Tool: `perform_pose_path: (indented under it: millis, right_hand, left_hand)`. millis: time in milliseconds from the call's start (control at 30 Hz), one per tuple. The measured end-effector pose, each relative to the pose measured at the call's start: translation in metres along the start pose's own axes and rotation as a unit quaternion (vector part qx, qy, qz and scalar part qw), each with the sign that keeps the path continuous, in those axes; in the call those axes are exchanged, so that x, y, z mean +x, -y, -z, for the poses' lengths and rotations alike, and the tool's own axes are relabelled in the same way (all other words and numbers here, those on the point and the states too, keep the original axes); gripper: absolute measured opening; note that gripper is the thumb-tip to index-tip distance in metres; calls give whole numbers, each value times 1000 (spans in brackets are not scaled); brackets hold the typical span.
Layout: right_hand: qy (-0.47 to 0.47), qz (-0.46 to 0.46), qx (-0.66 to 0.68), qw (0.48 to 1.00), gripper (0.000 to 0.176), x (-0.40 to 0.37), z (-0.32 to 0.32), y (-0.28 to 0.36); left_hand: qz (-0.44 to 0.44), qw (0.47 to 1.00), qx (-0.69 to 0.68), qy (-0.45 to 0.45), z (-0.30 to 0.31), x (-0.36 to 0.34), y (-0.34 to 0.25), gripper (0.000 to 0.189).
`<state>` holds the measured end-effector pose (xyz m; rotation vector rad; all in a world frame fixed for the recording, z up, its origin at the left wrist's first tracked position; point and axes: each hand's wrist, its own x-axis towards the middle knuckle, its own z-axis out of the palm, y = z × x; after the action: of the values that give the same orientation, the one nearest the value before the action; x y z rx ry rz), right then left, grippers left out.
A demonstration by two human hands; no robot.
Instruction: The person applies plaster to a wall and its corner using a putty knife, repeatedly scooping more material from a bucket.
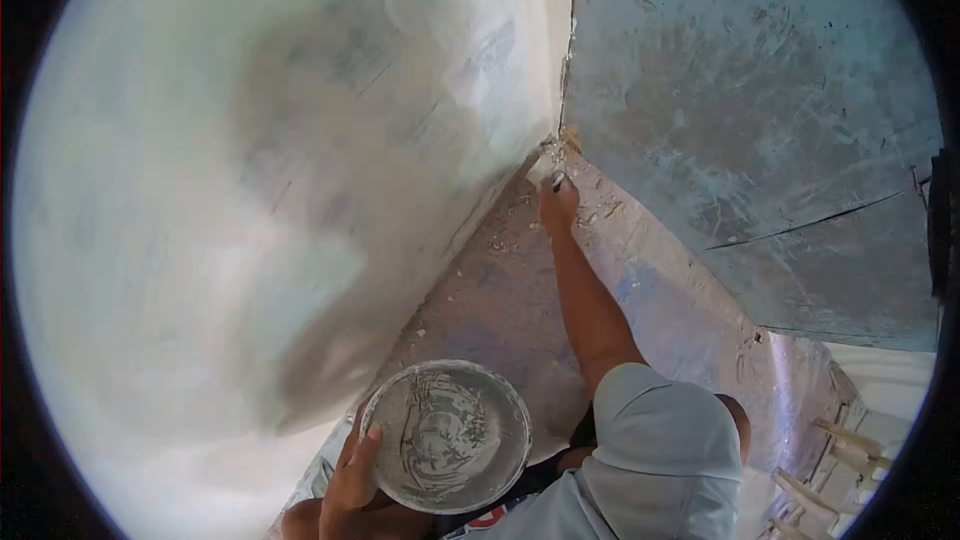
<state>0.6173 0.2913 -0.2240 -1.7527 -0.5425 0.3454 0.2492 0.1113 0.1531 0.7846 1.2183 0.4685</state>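
Note:
My left hand [354, 470] grips the left rim of a round grey bowl [450, 435], whose inside is smeared with pale plaster. My right arm stretches forward to the floor corner, where my right hand [558, 208] is closed around a small tool [558, 180]. The tool's dark handle end shows above the fist, and a pale part, perhaps its blade, lies by the foot of the left wall. Crumbly debris [560, 148] sits in the corner beside it.
A pale plastered wall [150, 190] with my shadow on it rises at the left. A grey-blue scuffed panel [750, 140] with a crack stands at the right. The dusty floor [500, 290] carries scattered crumbs. Wooden pieces [810, 490] lie at the lower right.

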Motion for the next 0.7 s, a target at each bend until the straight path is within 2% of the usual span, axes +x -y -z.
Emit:
perform_pose_path:
  millis: [33,100,167,267,333,367,400,467,500,533,633,700]
  right_hand:
    - [-9,-52,-15,998,21,15,2,7]
    - [-61,61,8,996,27,37,2,12]
    - [-61,93,-32,993,34,50,-3,9]
    - [-63,97,-63,991,35,53,-1,25]
    - [-56,53,-98,992,36,55,-7,17]
    - [-88,100,-73,988,37,55,-12,15]
    - [-87,100,-71,989,37,54,-16,12]
    - [-80,46,-43,995,39,53,-25,7]
    - [-104,90,-71,988,39,53,-29,4]
    - [-104,93,-70,988,39,53,-35,1]
    - [-77,31,-63,995,44,45,-49,6]
    - [-63,30,-90,994,45,36,-59,8]
  left_hand:
    - [7,1000,17,-10,0,1,0,57]
    - [18,999,41,-30,-1,1,-1,58]
    - [26,996,64,-47,-2,0,-2,58]
    - [33,993,87,-71,-5,-1,-4,59]
    - [36,991,97,-82,-9,-2,-4,59]
    - [39,990,100,-87,-11,-3,-5,59]
    - [41,990,103,-91,-13,-3,-5,59]
    - [47,988,105,-101,-14,-3,-6,60]
    - [50,987,107,-106,-15,-2,-6,60]
    - [52,987,107,-109,-15,-2,-6,60]
    - [60,986,107,-115,-15,1,-6,61]
    - [65,985,107,-120,-17,4,-8,61]
